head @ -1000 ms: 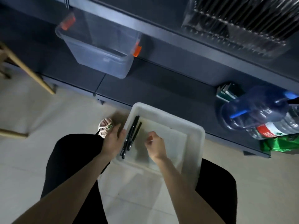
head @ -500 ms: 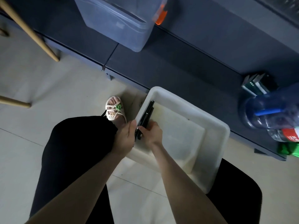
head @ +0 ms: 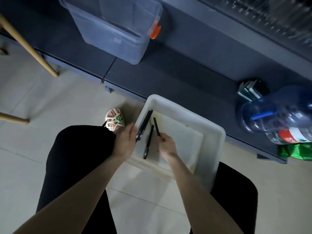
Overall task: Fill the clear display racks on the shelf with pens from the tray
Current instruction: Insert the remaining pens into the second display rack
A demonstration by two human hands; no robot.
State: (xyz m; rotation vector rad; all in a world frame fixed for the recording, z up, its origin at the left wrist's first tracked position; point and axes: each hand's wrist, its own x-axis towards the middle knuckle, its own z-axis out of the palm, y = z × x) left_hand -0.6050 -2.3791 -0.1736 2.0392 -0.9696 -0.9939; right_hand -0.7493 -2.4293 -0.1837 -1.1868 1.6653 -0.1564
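Black pens [head: 148,144] in white tray [head: 214,142]

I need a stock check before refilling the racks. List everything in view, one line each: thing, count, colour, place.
tray: one, white, on the person's lap.
pens: four black; two against the tray's left wall, one loose in the middle, one in the right hand.
storage bin: one, clear with orange clips, on the dark shelf.
display racks: clear, upper shelf, count unclear.
water jug: one, blue, lower shelf, right.
bottle: one, clear, red label, beside the jug.
green bag: one, far right.
books: small stack, behind the jug.
left hand: open, at the two pens.
right hand: pinching one pen.
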